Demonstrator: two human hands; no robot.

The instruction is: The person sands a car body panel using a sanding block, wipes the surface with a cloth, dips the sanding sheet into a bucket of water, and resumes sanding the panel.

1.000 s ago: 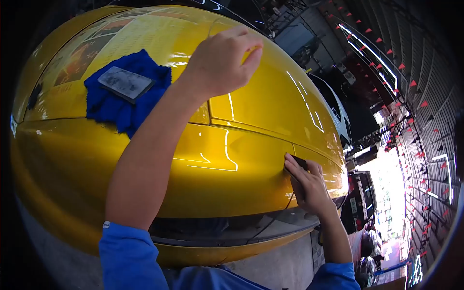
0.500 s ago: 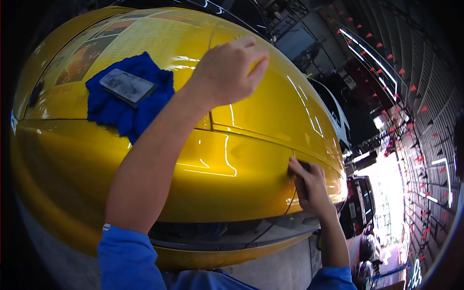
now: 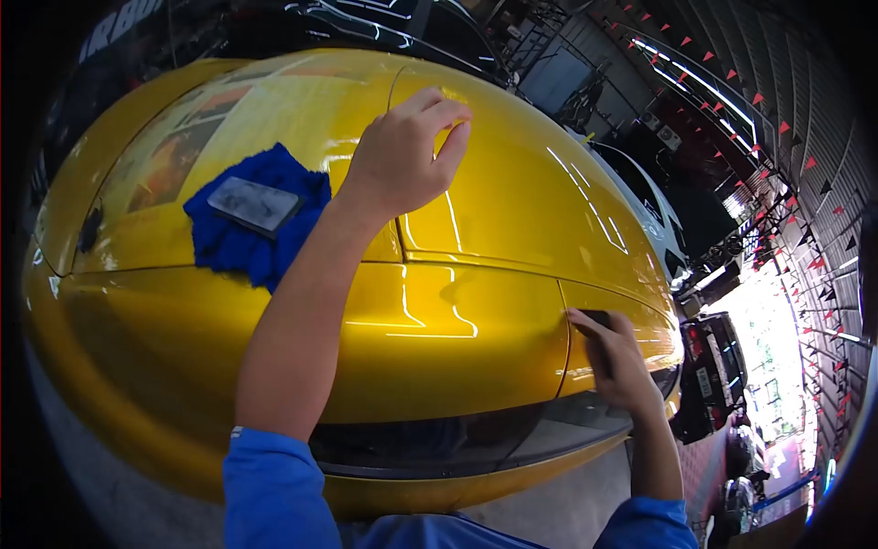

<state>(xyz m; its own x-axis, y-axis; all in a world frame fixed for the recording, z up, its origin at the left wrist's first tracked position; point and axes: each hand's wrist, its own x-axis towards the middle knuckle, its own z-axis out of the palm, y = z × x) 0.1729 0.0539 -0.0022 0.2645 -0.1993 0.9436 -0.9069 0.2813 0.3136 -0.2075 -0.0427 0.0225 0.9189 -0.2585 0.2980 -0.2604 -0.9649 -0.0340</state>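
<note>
A glossy yellow car body [image 3: 439,375] spreads beneath both hands. My left hand [image 3: 407,151] is raised over its upper middle, near a curved panel line. The fingers curl closed, and I cannot make out what lies between them. To the right and lower, my right hand [image 3: 622,361] grips a small dark block [image 3: 596,318] beside a panel seam, against the yellow surface. Left of my left forearm, a crumpled blue cloth [image 3: 215,240] lies on the car. On the cloth rests a flat grey-white rectangular piece [image 3: 253,203] with rounded corners and a smudged face.
Along the car's near side runs a dark glossy strip [image 3: 430,444]. Behind stand a dark car [image 3: 393,37] and a white car [image 3: 654,197]. At right is another dark vehicle [image 3: 709,375] by a bright opening. Red and black pennants hang under the roof.
My right hand has moved slightly right with the dark block, past the panel seam. My left hand stays raised and curled. The whole view has shifted, with the car sitting lower.
</note>
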